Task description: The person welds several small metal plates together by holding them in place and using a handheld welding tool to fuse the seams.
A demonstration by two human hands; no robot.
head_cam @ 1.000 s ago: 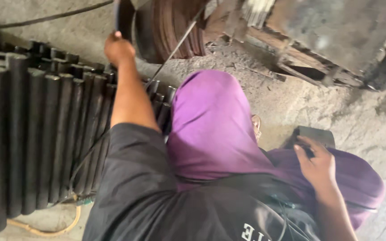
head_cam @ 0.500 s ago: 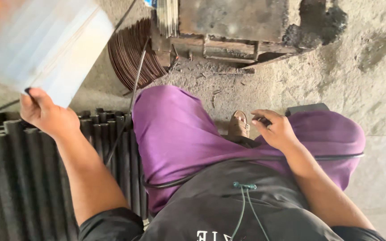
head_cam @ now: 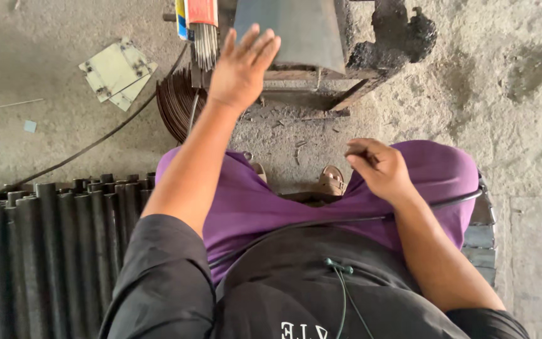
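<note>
My left hand [head_cam: 241,69] reaches forward with fingers spread, empty, just short of a grey metal block [head_cam: 290,31] on a rusty frame. A bundle of thin grey rods [head_cam: 205,44] in a red and yellow packet hangs just left of that hand. My right hand [head_cam: 379,168] rests over my right knee in purple trousers [head_cam: 271,201], fingers curled loosely with the tips pinched together; whether something small is held there, I cannot tell. A black cable [head_cam: 359,220] crosses my lap.
Several dark steel pipes [head_cam: 45,251] lie side by side at the left. Flat metal plates [head_cam: 117,72] lie on the concrete floor [head_cam: 534,94]. A coil of dark wire [head_cam: 177,103] sits by the frame. Sandalled feet [head_cam: 332,181] show below it.
The view swung left. My left hand let go of the pale sheet it held at the left and moved forward to the metal block. The right hand stayed at my knee.
</note>
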